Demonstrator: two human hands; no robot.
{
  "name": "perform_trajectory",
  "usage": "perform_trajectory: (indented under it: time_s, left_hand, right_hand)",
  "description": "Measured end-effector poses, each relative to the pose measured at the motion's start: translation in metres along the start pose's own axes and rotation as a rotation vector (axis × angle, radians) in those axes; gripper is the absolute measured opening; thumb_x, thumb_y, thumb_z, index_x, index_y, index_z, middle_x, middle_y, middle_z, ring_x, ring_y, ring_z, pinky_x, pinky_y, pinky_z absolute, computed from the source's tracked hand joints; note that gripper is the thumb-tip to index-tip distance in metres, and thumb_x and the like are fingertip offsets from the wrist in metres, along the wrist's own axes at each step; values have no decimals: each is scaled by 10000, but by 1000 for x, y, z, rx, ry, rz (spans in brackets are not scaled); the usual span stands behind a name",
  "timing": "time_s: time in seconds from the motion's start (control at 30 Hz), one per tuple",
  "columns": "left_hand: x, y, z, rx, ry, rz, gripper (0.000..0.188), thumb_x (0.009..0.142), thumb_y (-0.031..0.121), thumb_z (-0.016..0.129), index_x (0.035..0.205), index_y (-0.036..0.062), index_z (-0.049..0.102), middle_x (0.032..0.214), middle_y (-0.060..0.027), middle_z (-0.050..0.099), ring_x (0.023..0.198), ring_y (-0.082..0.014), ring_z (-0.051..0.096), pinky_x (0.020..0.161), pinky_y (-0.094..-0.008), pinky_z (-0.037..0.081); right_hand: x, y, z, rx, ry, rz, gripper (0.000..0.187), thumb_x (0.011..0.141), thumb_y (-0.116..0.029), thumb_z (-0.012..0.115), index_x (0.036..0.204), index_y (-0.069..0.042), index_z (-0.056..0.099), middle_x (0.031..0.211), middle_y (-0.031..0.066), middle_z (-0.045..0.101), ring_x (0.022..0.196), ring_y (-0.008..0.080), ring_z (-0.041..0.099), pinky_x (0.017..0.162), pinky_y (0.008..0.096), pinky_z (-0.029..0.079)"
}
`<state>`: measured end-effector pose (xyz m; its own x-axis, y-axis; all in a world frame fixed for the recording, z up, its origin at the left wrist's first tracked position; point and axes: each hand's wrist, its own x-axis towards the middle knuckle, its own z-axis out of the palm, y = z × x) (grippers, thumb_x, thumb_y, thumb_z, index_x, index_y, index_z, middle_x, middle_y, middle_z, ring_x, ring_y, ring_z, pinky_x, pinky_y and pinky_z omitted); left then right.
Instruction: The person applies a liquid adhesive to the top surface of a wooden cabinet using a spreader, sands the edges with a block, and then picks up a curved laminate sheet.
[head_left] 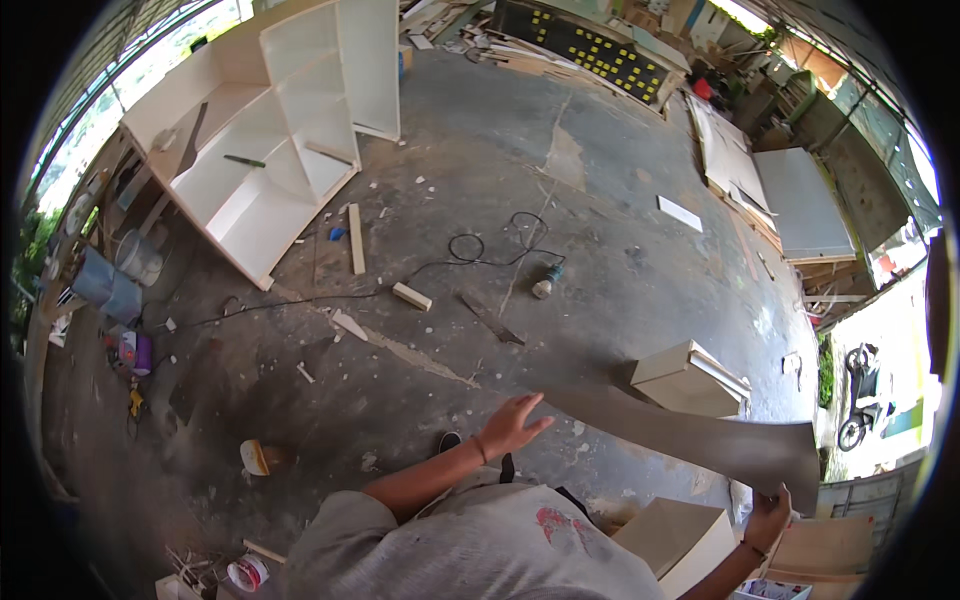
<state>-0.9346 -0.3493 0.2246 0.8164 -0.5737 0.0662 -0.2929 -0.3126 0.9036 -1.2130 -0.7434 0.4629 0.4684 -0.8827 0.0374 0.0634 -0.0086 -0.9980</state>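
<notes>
A long, thin, bendy grey-brown strip of sheet material (690,438) stretches in front of me toward the right. Its lower right corner is pinched in my right hand (768,517), the thumb and fingers closed on the edge. Close to the strip's left end is my left hand (512,427), fingers spread; I see nothing held in it. A pale open box (690,380) stands on the floor just beyond the strip, partly covered by it. Another pale box (672,540) is below the strip, between my body and my right forearm.
A large white cabinet with compartments (250,165) stands far left. A power tool (547,282) with a cord, a handsaw (490,318) and wood offcuts (356,238) lie on the concrete floor (420,200). Stacked panels (800,205) are at far right, an orange-white container (255,457) at left.
</notes>
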Motion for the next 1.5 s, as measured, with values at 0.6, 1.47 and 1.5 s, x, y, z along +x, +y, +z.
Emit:
perform_trajectory:
  time_s: [0.6, 1.47, 1.5]
  left_hand:
    - [82, 3, -32, 98, -23, -93, 605, 918, 508, 330, 1392, 135, 281, 1439, -196, 223, 1340, -370, 176, 1034, -568, 194]
    - [58, -115, -133, 58, 431, -863, 638, 880, 516, 402, 1189, -34, 494, 1172, -245, 531, 1142, -366, 467, 961, -397, 361]
    - [89, -95, -145, 55, 438, -764, 655, 864, 508, 456, 1203, -52, 473, 1176, -249, 526, 1139, -364, 472, 954, -389, 373]
  right_hand:
    - [13, 72, 352, 114, -722, 532, 257, 782, -61, 492, 1030, 0, 516, 843, 95, 599, 668, 210, 624, 484, 325, 533]
    - [155, 126, 523, 46, -814, 449, 310, 811, -78, 519, 1119, -58, 485, 959, 81, 571, 781, 171, 616, 561, 317, 575]
    - [151, 127, 536, 26, -830, 440, 307, 815, -80, 517, 1119, -59, 486, 963, 79, 571, 788, 172, 615, 567, 317, 574]
